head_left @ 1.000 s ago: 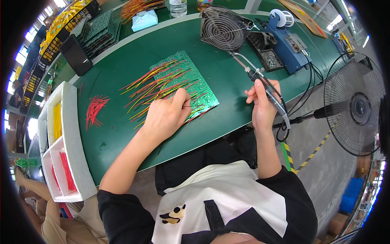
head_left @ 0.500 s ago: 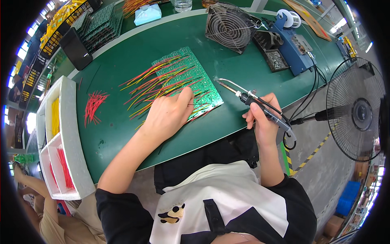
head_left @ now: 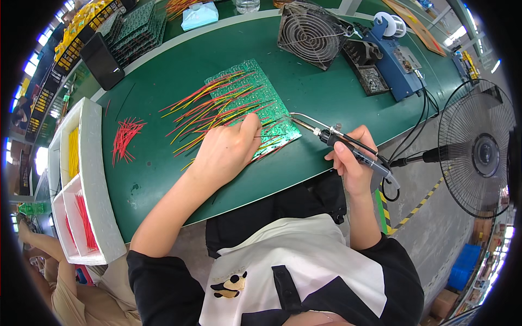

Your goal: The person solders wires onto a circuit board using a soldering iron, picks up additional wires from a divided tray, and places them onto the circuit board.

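Observation:
A green circuit board [head_left: 247, 89] lies on the green table [head_left: 163, 157], covered with several red, yellow and orange wires [head_left: 212, 106]. My left hand [head_left: 228, 149] rests flat on the board's near edge, its fingers pressing on the wires. My right hand [head_left: 350, 163] grips a soldering iron [head_left: 348, 144] like a pen. The iron's metal tip [head_left: 293, 117] points left and hovers at the board's right near corner, close to my left fingertips.
A small fan [head_left: 310, 30] and a blue soldering station [head_left: 391, 57] stand at the table's far right. Loose red wires [head_left: 125, 136] lie left of the board. White trays [head_left: 81, 179] with yellow and red wires sit at the left edge. A standing fan [head_left: 478, 149] is at right.
My right hand has brought the soldering iron leftward and down, from near the small fan to the board's right corner. My left hand has stayed on the board.

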`<state>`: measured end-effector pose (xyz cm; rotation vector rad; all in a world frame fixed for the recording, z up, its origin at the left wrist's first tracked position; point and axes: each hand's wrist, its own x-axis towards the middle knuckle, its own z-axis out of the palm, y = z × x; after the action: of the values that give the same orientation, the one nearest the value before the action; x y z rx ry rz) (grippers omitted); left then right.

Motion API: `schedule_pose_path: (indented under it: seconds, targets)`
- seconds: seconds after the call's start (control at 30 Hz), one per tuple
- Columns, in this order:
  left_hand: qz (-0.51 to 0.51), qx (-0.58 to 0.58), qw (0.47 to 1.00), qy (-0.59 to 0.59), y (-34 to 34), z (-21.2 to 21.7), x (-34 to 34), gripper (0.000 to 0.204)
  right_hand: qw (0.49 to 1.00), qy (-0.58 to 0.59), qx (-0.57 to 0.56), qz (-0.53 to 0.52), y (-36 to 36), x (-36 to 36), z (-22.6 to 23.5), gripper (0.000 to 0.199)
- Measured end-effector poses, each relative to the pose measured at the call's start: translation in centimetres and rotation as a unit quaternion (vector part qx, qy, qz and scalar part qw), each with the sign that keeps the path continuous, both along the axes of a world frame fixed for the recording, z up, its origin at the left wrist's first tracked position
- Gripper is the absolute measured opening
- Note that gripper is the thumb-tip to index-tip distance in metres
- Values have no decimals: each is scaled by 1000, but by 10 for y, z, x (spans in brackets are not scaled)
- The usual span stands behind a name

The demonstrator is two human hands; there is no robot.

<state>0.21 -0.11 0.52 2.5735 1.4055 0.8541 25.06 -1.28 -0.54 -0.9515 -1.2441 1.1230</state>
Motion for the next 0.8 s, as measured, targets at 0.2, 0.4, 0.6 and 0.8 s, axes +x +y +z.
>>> schedule_pose_path:
  seconds: [0.2, 0.4, 0.6, 0.8]
  targets:
    - [8, 3, 1000, -11, -1, 0, 1, 13, 1000, -14, -4, -6, -1, 1, 0, 23]
    - [10, 3, 1000, -7, -1, -1, 1, 13, 1000, -16, -2, -7, -1, 0, -1, 22]
    - [11, 8, 1000, -5, -1, 0, 1, 13, 999, 30, 4, -19, 0, -1, 0, 21]
    - [16, 2, 1000, 2, -1, -1, 2, 12, 995, 55, 5, -79, 12, -2, 8, 18]
